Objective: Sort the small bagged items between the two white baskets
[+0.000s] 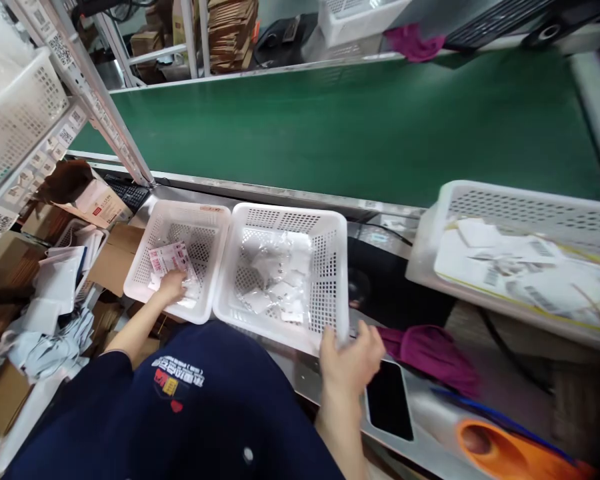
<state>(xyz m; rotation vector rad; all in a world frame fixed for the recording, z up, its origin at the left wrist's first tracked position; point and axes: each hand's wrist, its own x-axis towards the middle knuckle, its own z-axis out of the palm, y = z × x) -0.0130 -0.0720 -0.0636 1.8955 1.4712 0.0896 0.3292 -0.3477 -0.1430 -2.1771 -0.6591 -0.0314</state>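
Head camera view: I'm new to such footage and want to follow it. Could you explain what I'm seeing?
No robot here: these are a person's bare hands, filmed from their head, looking forward and down. A white left basket and right basket stand side by side before a green belt. The left hand reaches to a pink-and-white packet; its grip is unclear. The right hand is at the right basket's near corner, beside a dark-screened phone.

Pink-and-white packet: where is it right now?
In the head view, the pink-and-white packet lies left of centre, inside the white basket beside the cardboard flap, by the left hand.
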